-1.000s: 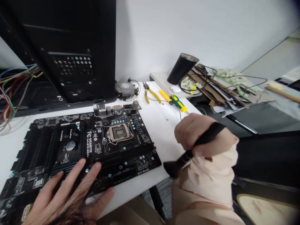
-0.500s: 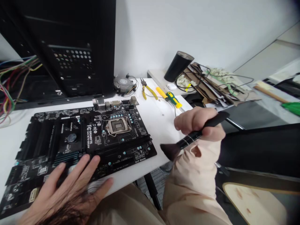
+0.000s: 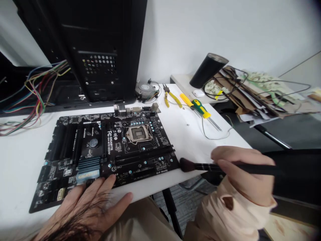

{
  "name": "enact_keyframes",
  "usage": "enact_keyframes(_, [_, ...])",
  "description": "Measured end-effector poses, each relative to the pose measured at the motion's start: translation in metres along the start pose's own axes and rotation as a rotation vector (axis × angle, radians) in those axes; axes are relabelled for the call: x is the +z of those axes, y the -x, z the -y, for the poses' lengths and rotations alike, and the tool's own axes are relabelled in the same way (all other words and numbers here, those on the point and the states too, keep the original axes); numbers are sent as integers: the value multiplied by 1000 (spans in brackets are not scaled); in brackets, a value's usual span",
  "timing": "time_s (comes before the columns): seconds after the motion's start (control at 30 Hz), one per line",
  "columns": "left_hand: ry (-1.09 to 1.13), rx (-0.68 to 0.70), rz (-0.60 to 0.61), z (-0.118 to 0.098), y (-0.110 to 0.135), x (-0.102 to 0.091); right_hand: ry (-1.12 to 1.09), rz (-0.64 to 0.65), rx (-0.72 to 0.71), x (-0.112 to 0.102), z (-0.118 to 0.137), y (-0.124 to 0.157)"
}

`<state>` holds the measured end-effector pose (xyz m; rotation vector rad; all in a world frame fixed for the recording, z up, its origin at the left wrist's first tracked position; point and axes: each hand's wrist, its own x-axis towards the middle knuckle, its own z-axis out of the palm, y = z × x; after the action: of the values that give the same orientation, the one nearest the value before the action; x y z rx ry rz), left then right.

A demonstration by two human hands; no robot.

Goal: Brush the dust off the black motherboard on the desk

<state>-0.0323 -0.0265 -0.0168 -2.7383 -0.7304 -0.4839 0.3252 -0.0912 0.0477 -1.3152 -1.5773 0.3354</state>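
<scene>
My left hand (image 3: 85, 207): open, flat on the Gigabyte motherboard (image 3: 120, 157) | my right hand (image 3: 243, 174): gripping a black brush (image 3: 200, 166), bristles at board edge | CPU cooler (image 3: 145, 90): off board, CPU socket (image 3: 138, 134) bare

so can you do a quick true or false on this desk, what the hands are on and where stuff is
The right hand holds a black-handled brush. True.
The left hand grips a pair of pliers. False: it rests on the near edge of the motherboard.
A small cooler fan sits behind the motherboard. True.
The screwdriver lies on the motherboard. False: it lies on the white table to the board's right.
</scene>
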Motion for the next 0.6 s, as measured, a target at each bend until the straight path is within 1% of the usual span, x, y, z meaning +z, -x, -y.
enact_keyframes(0.03, [0, -5, 24, -1, -1, -2, -61, -47, -29, 1, -1, 2])
enact_keyframes(0.07, [2, -10, 45, -1, -3, -4, -138, -66, -69, 3, -2, 5])
enact_keyframes(0.13, [9, -17, 62, -2, -4, -6, -217, -5, -86, 10, -3, 8])
enact_keyframes(0.2, [12, -3, 35, -1, -5, -6, -148, 93, -33, 13, -4, 11])
enact_keyframes(0.23, [9, 8, 14, -1, -5, -6, -86, 108, 2, 12, -3, 12])
enact_keyframes(0.27, [10, 21, -2, 0, -5, -6, -35, 82, 25, 10, -1, 13])
enact_keyframes(0.3, [11, 31, -9, 0, -5, -6, 6, 22, 49, 7, 1, 13])
enact_keyframes(0.4, [26, 60, 27, 2, -7, -9, 27, -248, 91, 0, 11, 13])
enact_keyframes(0.47, [32, 69, 47, 2, -10, -13, -12, -382, 91, 2, 16, 11])
enact_keyframes(0.5, [35, 70, 43, 1, -12, -15, -16, -404, 102, 4, 18, 10])
enact_keyframes(0.53, [41, 70, 27, 0, -14, -18, -11, -397, 122, 8, 18, 8])
enact_keyframes(0.6, [53, 63, -28, -4, -16, -22, 17, -296, 196, 17, 16, 6])
